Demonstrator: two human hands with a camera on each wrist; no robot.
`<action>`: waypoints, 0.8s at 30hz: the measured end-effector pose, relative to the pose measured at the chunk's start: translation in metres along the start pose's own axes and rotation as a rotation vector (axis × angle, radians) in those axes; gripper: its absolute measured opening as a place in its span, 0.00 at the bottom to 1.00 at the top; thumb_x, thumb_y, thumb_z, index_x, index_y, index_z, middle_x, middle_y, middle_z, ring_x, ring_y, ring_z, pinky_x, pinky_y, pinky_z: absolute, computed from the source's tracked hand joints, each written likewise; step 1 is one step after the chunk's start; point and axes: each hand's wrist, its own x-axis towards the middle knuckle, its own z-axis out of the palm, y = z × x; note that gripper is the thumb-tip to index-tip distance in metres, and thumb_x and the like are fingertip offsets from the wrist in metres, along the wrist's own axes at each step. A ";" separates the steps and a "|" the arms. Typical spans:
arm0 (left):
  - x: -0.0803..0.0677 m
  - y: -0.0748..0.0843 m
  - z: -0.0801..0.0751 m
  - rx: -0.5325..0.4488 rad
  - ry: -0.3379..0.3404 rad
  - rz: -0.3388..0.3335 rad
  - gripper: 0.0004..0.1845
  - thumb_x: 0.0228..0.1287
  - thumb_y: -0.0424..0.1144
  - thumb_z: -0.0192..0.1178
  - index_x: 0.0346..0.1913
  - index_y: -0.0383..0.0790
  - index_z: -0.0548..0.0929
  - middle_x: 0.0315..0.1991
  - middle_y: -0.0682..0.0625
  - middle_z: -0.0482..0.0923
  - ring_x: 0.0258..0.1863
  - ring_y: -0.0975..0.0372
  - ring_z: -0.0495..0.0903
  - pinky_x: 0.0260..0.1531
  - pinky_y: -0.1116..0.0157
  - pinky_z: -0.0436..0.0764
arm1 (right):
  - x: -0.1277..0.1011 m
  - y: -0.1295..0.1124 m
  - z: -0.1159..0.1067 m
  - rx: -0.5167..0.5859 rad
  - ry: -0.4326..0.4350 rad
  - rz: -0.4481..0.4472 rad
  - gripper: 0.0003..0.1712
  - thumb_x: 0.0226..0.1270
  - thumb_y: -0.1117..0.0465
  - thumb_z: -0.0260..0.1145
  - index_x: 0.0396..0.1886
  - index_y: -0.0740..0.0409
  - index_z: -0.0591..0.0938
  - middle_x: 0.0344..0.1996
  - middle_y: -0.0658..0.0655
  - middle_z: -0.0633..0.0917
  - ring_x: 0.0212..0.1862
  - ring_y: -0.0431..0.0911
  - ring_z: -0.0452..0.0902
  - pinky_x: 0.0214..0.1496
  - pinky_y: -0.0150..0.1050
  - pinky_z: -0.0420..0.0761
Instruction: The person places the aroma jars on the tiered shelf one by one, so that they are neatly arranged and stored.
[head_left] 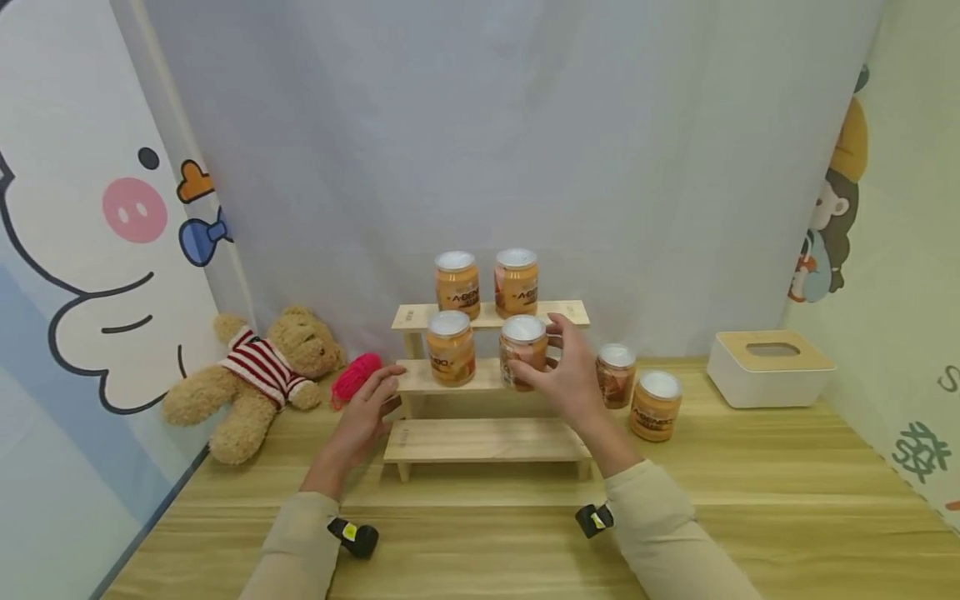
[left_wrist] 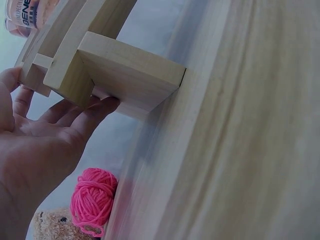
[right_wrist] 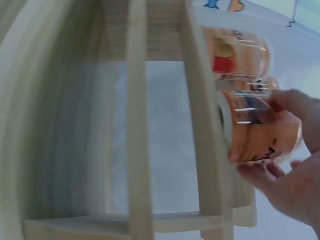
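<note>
My right hand (head_left: 566,375) grips an orange jar (head_left: 517,357) with a silvery-white lid, thumb on one side and fingers on the other. Its base is at the middle tier of a wooden three-tier rack (head_left: 487,442); in the right wrist view the jar (right_wrist: 262,131) meets or nearly meets the board. Another jar (head_left: 451,350) stands to its left on that tier. Two more jars, a left one (head_left: 457,287) and a right one (head_left: 516,285), occupy the top tier. With fingers fairly straight, my left hand (left_wrist: 47,145) touches the rack's left end.
Two similar jars, a nearer one (head_left: 655,408) and a farther one (head_left: 616,379), stand on the table right of the rack. Farther right is a white tissue box (head_left: 772,379) with a wooden lid. Pink yarn (head_left: 355,377) and a teddy bear (head_left: 262,371) lie at the left.
</note>
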 end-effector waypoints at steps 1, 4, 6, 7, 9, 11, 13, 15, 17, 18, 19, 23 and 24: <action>0.000 0.000 0.001 -0.003 -0.001 0.000 0.27 0.81 0.52 0.45 0.72 0.41 0.60 0.75 0.43 0.48 0.72 0.43 0.53 0.57 0.47 0.69 | 0.000 0.001 0.002 -0.018 0.034 0.001 0.48 0.53 0.59 0.82 0.67 0.71 0.66 0.56 0.68 0.74 0.57 0.60 0.73 0.55 0.55 0.78; 0.000 0.000 0.001 -0.007 -0.001 -0.001 0.26 0.81 0.52 0.45 0.72 0.42 0.60 0.75 0.43 0.48 0.73 0.43 0.53 0.57 0.47 0.69 | -0.002 0.004 0.006 -0.083 0.127 0.004 0.40 0.51 0.57 0.83 0.57 0.71 0.71 0.48 0.67 0.77 0.50 0.59 0.75 0.49 0.54 0.78; 0.000 0.000 0.001 -0.004 0.001 -0.001 0.26 0.81 0.52 0.45 0.72 0.42 0.61 0.75 0.43 0.49 0.73 0.43 0.53 0.56 0.47 0.69 | -0.004 0.005 0.006 -0.110 0.160 -0.010 0.33 0.51 0.58 0.83 0.48 0.69 0.74 0.42 0.67 0.77 0.45 0.58 0.75 0.44 0.52 0.79; 0.000 0.000 0.001 0.000 0.000 -0.001 0.26 0.81 0.52 0.45 0.72 0.42 0.60 0.75 0.44 0.49 0.72 0.43 0.54 0.56 0.48 0.69 | -0.005 0.004 0.005 -0.119 0.167 -0.019 0.30 0.52 0.58 0.82 0.44 0.69 0.75 0.40 0.66 0.77 0.44 0.58 0.75 0.42 0.50 0.79; 0.001 -0.001 0.000 0.005 0.003 -0.003 0.26 0.80 0.53 0.45 0.72 0.42 0.61 0.74 0.44 0.50 0.72 0.43 0.55 0.55 0.49 0.70 | -0.006 0.003 0.003 -0.129 0.155 -0.027 0.24 0.54 0.60 0.81 0.40 0.68 0.75 0.39 0.65 0.76 0.42 0.57 0.75 0.39 0.47 0.80; 0.001 -0.001 0.000 0.010 0.006 -0.006 0.27 0.80 0.53 0.46 0.72 0.43 0.61 0.74 0.44 0.52 0.71 0.45 0.56 0.53 0.51 0.71 | -0.006 0.001 -0.002 -0.148 0.107 -0.027 0.21 0.57 0.61 0.79 0.38 0.68 0.76 0.39 0.65 0.76 0.43 0.58 0.75 0.39 0.46 0.81; 0.001 -0.002 -0.001 0.015 0.007 -0.009 0.27 0.80 0.54 0.46 0.72 0.43 0.61 0.73 0.44 0.52 0.70 0.45 0.57 0.52 0.53 0.72 | -0.005 -0.002 -0.012 -0.173 0.019 0.014 0.19 0.61 0.61 0.77 0.41 0.68 0.77 0.42 0.66 0.78 0.46 0.59 0.76 0.42 0.48 0.81; 0.002 -0.002 0.000 0.015 0.008 -0.013 0.27 0.80 0.54 0.46 0.72 0.43 0.61 0.72 0.43 0.53 0.70 0.46 0.58 0.51 0.54 0.72 | -0.002 -0.003 -0.028 -0.215 -0.074 0.059 0.19 0.64 0.61 0.74 0.45 0.70 0.79 0.46 0.68 0.80 0.49 0.61 0.77 0.47 0.51 0.80; 0.002 -0.003 0.002 0.014 0.006 -0.015 0.27 0.80 0.54 0.45 0.72 0.43 0.61 0.72 0.43 0.53 0.70 0.46 0.58 0.51 0.55 0.72 | 0.000 -0.002 -0.052 -0.272 -0.152 0.116 0.21 0.66 0.59 0.71 0.51 0.71 0.78 0.50 0.69 0.80 0.54 0.63 0.76 0.54 0.55 0.77; 0.002 -0.003 0.003 0.012 0.005 -0.015 0.27 0.80 0.54 0.45 0.72 0.42 0.61 0.72 0.44 0.53 0.70 0.46 0.58 0.51 0.55 0.72 | 0.001 -0.001 -0.065 -0.305 -0.178 0.146 0.23 0.67 0.59 0.70 0.54 0.72 0.78 0.53 0.70 0.80 0.56 0.63 0.75 0.56 0.56 0.75; 0.002 -0.004 0.004 0.012 0.005 -0.015 0.27 0.80 0.54 0.45 0.72 0.42 0.61 0.72 0.44 0.53 0.70 0.46 0.58 0.50 0.56 0.73 | 0.002 0.000 -0.079 -0.335 -0.198 0.176 0.25 0.68 0.58 0.69 0.56 0.73 0.76 0.55 0.72 0.79 0.58 0.65 0.73 0.58 0.58 0.73; 0.004 -0.006 0.004 0.001 0.008 -0.013 0.27 0.80 0.54 0.46 0.71 0.43 0.62 0.72 0.43 0.53 0.70 0.46 0.58 0.49 0.56 0.74 | 0.001 0.011 -0.131 -0.471 -0.298 0.326 0.37 0.67 0.54 0.69 0.63 0.78 0.68 0.61 0.78 0.71 0.61 0.71 0.67 0.59 0.63 0.70; 0.004 -0.006 0.003 0.004 0.011 -0.013 0.27 0.80 0.54 0.46 0.71 0.43 0.62 0.73 0.44 0.53 0.71 0.45 0.58 0.50 0.55 0.74 | 0.000 0.016 -0.140 -0.499 -0.329 0.369 0.40 0.66 0.54 0.69 0.64 0.79 0.66 0.62 0.80 0.69 0.61 0.72 0.66 0.59 0.63 0.70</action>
